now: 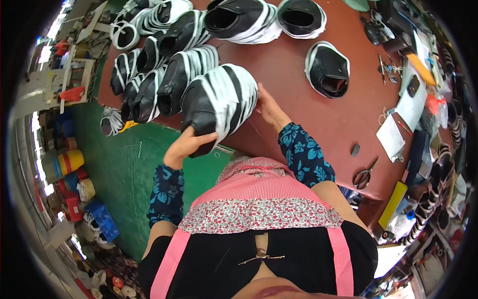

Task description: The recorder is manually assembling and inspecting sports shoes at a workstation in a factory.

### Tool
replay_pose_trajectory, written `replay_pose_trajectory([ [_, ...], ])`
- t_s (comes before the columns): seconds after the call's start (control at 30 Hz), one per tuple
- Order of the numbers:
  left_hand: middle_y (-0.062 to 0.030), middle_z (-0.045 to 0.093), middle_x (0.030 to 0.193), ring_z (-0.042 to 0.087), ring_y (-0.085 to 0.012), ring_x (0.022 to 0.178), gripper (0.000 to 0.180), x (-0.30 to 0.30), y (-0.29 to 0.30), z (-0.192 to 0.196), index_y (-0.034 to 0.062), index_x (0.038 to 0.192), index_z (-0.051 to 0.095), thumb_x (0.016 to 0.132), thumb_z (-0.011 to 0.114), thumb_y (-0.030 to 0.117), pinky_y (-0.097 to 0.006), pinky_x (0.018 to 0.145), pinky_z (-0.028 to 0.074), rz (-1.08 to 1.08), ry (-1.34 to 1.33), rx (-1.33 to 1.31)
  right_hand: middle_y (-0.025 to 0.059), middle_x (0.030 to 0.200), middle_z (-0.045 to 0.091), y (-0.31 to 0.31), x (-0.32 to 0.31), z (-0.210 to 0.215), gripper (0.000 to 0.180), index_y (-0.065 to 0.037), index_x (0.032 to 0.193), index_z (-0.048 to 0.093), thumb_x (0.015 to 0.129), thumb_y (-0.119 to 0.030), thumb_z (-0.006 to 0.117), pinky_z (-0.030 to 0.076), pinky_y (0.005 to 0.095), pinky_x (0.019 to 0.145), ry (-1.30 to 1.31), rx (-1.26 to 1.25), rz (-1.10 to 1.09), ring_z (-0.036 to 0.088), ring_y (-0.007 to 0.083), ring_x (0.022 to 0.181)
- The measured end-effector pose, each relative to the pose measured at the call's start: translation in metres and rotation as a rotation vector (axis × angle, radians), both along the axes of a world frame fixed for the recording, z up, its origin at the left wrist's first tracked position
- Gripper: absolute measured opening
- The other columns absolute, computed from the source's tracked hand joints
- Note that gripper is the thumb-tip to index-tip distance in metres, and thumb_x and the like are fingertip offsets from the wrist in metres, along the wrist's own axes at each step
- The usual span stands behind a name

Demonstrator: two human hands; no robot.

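A nested stack of black shoe uppers with white edges (224,97) is held between my two hands at the left front edge of the table. My left hand (184,147) grips its near end, thumb and fingers closed around the black toe part. My right hand (271,107) presses against the stack's right end, and its fingertips are partly hidden behind the white edges. Just left of the held stack, more stacks of the same black and white uppers (172,84) stand in rows. A single upper (327,70) sits apart, further right on the table.
The red-brown table (308,132) bears scissors (366,173), a small grey block (355,150) and papers (391,137) on its right side. More upper stacks (244,22) line its far edge. Blue crates (102,222) and a yellow bucket (72,162) are on the green floor at left.
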State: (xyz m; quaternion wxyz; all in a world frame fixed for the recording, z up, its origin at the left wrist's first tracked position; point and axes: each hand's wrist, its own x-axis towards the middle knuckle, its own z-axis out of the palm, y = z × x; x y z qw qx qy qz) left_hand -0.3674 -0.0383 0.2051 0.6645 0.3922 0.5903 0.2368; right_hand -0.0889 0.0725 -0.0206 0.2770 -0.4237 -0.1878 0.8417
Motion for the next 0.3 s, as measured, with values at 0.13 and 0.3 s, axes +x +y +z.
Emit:
replay_pose_trajectory([
  [0.13,-0.0122,0.074,0.143,0.071,-0.0264,0.13,0.056,-0.014,0.006,0.001,-0.0004,0.152,0.064,0.098,0.078,0.005,-0.044,0.115,0.054,0.09,-0.382,-0.134,0.0101,0.161,0.062,-0.047,0.055,0.118,0.058,0.0,0.162,0.051,0.116,-0.031,0.063,0.043,0.0448,0.127,0.18,0.023,-0.253,0.06,0.0231,0.147],
  [0.3,-0.0177,0.067,0.155,0.068,-0.0347,0.137,0.069,0.043,0.032,-0.074,0.0005,0.162,0.053,0.102,0.077,0.025,-0.051,0.122,0.049,0.277,-0.937,-0.442,0.0216,0.149,0.069,-0.111,0.141,0.228,0.06,0.008,0.159,0.05,0.111,-0.023,0.068,0.057,0.0479,0.117,-0.097,0.313,-0.399,0.07,0.0353,0.137],
])
